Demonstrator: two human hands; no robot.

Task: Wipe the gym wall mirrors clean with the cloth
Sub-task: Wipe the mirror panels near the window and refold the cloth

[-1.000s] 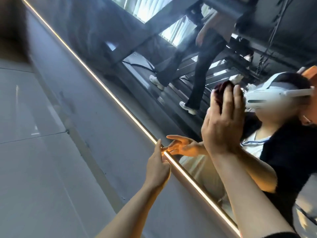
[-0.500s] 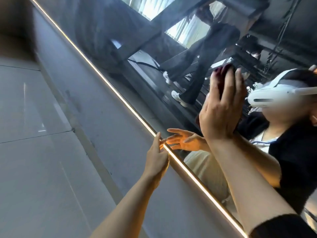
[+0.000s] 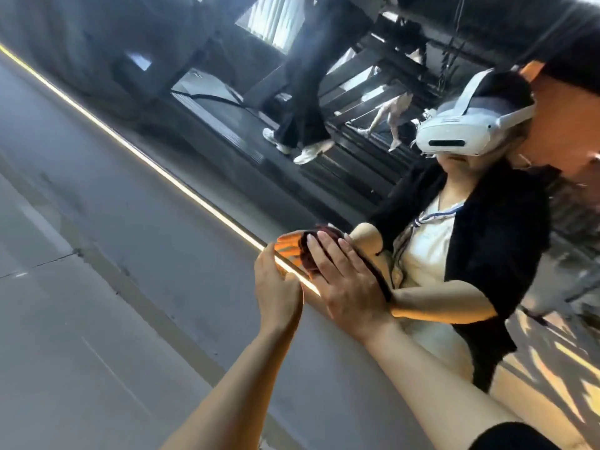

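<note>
- One large mirror [image 3: 373, 177] fills the upper right of the view, its glass showing a person in a white headset and dark jacket, a second person's dark trousers and white shoes on a treadmill, and bright window blinds.
- Grey wall [image 3: 97, 287] covers the lower left, split by thin seams.
- Along the mirror's edge runs a glowing light strip [image 3: 156, 164], slanting from upper left down toward the hands.
- Right hand [image 3: 344, 280] lies flat against the glass just past the strip, fingers straight and spread, pressing a dark maroon cloth [image 3: 311, 254] onto the mirror; the cloth bunches out beyond the fingertips and along the hand's far side.
- Left hand [image 3: 279, 287] sits just beside the right one, on the wall side of the strip, fingers straight and together, their tips touching the lit edge. It holds nothing.
- Both hands are close together, with only the strip between them.
</note>
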